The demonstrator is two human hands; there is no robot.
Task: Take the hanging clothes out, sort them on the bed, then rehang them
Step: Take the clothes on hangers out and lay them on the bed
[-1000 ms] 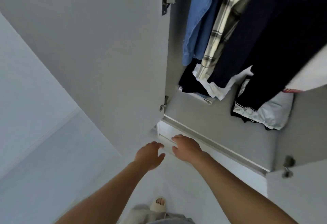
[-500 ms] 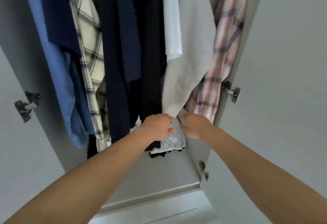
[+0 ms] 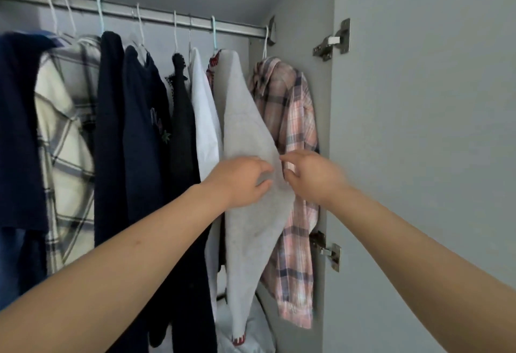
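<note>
left hand [image 3: 240, 182]: fingers loosely curled, resting on grey sweater [image 3: 245, 140], grip unclear | right hand [image 3: 310, 176]: curled at sweater's right edge, hold unclear | sweater: soft knit, beside pink plaid shirt [image 3: 290, 129] | rail [image 3: 156, 17]: metal, hangers near right end

Both forearms are stretched forward, converging toward twelve o'clock. The left hand [image 3: 240, 181] and right hand [image 3: 312, 175] are held close together, knuckles up, fingers [image 3: 264, 169] loosely curled.
</note>
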